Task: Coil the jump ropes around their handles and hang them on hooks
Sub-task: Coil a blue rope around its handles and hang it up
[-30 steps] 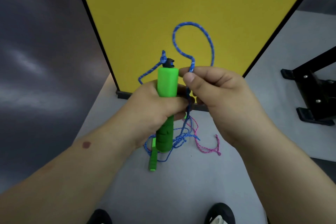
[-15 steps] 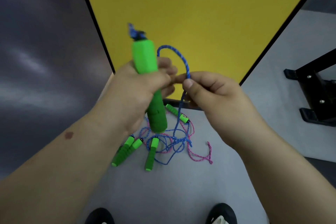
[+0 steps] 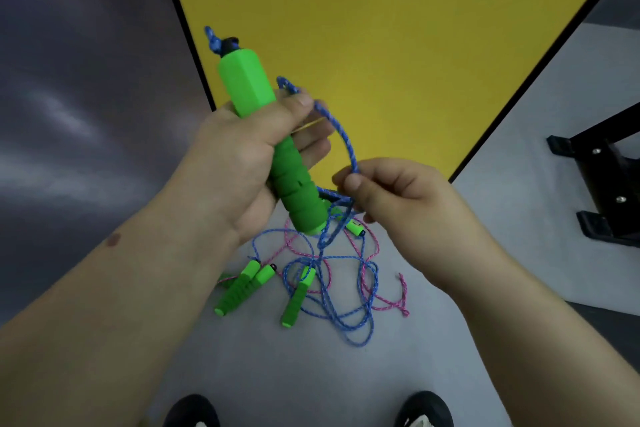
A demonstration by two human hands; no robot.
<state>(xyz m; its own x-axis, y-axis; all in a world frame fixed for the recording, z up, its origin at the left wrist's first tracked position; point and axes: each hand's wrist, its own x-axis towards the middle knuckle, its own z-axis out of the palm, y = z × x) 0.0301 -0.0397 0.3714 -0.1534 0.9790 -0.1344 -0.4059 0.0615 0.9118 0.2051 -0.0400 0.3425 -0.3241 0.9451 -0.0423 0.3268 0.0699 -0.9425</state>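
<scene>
Green foam handle (image 3: pixel 266 135) up in the air, tilted, its black-capped top leaning up and left, and the left hand (image 3: pixel 242 163) has a full grip wrapped round its middle, thumb pressed across the front. Blue rope (image 3: pixel 341 135) knots at that top cap, and another stretch arcs from the left fingers down to the right hand (image 3: pixel 398 198), whose thumb and forefinger pinch it tight just beside the handle's lower end. From there the rope drops to the grey floor (image 3: pixel 311 374), into a loose tangle with a pink rope (image 3: pixel 384 298). Down in that tangle lie more green handles: a pair (image 3: pixel 242 284) side by side on the left, one (image 3: pixel 298 298) in the middle, a short one (image 3: pixel 355 227) peeking out under the right hand. Yellow board (image 3: pixel 381 28) stands behind, black stand (image 3: pixel 595 163) off to the right, two dark shoes (image 3: pixel 424 409) at the bottom edge.
</scene>
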